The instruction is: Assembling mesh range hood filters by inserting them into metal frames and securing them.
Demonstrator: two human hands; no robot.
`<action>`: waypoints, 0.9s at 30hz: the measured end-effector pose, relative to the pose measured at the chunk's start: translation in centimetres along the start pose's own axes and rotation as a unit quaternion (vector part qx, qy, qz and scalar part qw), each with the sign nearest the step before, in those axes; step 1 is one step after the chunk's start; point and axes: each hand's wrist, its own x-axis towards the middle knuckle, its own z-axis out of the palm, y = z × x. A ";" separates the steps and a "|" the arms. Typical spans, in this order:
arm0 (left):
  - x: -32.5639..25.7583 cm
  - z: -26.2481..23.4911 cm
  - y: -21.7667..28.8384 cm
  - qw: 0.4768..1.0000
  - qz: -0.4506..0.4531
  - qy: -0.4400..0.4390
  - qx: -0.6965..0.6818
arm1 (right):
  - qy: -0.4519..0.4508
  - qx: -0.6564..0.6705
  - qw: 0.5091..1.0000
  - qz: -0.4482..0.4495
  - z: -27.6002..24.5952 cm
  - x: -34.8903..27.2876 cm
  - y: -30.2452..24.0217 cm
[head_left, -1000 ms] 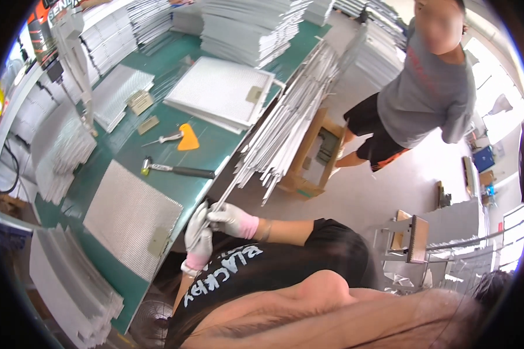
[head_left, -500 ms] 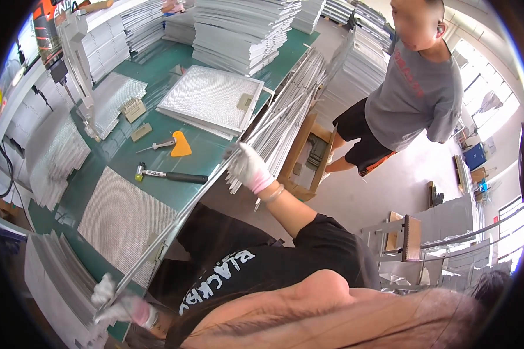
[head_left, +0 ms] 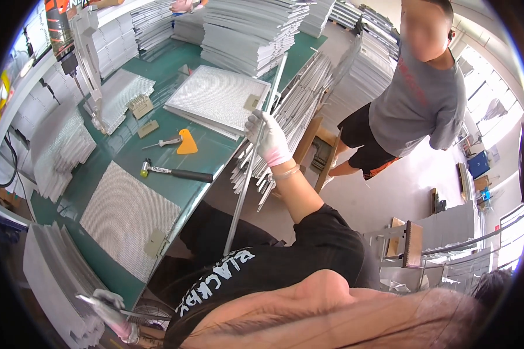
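Note:
My right hand (head_left: 266,138), in a white glove, is closed around a long thin metal strip (head_left: 240,203). The strip slants from above the bench's front edge down to my black shirt. At the lower left, my left hand (head_left: 109,317), also gloved, is closed on a thin metal strip (head_left: 145,316); whether both strips are one bent piece I cannot tell. On the green bench (head_left: 122,148) near me lies a mesh sheet (head_left: 128,218) with a beige plate (head_left: 155,243) at its corner. Beyond it are a hammer (head_left: 177,173), an orange scraper (head_left: 187,142) and a screwdriver (head_left: 163,143).
Framed mesh panels (head_left: 215,99) lie stacked on the bench, with a tall panel stack (head_left: 244,35) behind. A drill (head_left: 67,35) hangs at the far left. Metal strips (head_left: 300,110) lean by the bench edge beside a wooden box (head_left: 306,145). A person (head_left: 416,104) stands at the right.
My right hand has risen and moved away from me, turning its strip steeper and off the bench edge. My left hand has shifted slightly down, its strip now pointing toward my body.

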 end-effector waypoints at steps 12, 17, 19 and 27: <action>-0.3 6.8 -4.5 0.972 -0.126 -0.146 -0.133 | -0.191 0.010 0.963 0.187 11.4 0.8 7.6; -1.5 6.3 -7.0 0.974 -0.094 -0.119 -0.168 | -0.215 0.095 0.921 0.310 13.4 0.7 16.1; -2.4 7.1 -7.1 0.962 -0.132 -0.009 -0.239 | -0.199 0.123 0.914 0.330 13.3 0.7 18.8; -6.1 7.0 -8.2 0.997 -0.064 0.047 0.005 | -0.129 0.113 0.937 0.304 11.8 0.6 25.1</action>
